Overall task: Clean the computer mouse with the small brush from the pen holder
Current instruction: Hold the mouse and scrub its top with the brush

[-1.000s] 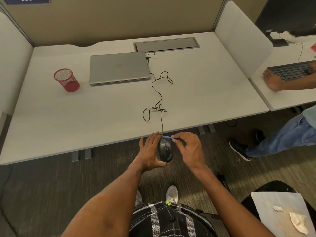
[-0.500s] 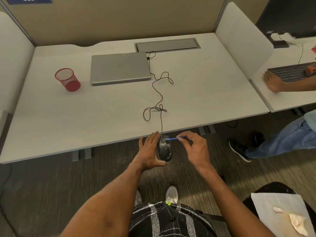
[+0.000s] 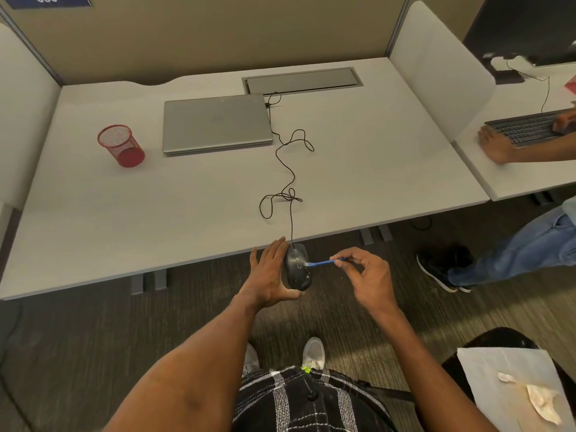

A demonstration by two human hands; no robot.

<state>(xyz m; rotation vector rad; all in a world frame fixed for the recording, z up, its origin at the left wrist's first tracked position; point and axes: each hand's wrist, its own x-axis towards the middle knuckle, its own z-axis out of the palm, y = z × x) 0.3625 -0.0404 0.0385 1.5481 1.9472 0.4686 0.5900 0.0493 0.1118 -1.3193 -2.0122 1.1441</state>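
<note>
My left hand [image 3: 269, 275] cradles the black computer mouse [image 3: 297, 266] from its left side, just off the desk's front edge, over the floor. Its black cable [image 3: 288, 169] runs up across the desk to the laptop. My right hand [image 3: 363, 275] pinches a small blue brush [image 3: 322, 262] by its handle; the pale bristle tip touches the mouse's top near the wheel. The red mesh pen holder [image 3: 120, 145] stands at the left of the desk, far from both hands.
A closed grey laptop [image 3: 216, 124] lies at the back of the white desk [image 3: 124, 213]. At the right, another person's hand [image 3: 495, 146] rests by a keyboard [image 3: 526, 127] on the neighbouring desk. A chair with white paper [image 3: 511, 391] stands at lower right.
My right hand has drawn back to the right, so more of the blue brush shows, and its tip has slid lower on the mouse. The left hand keeps the mouse still.
</note>
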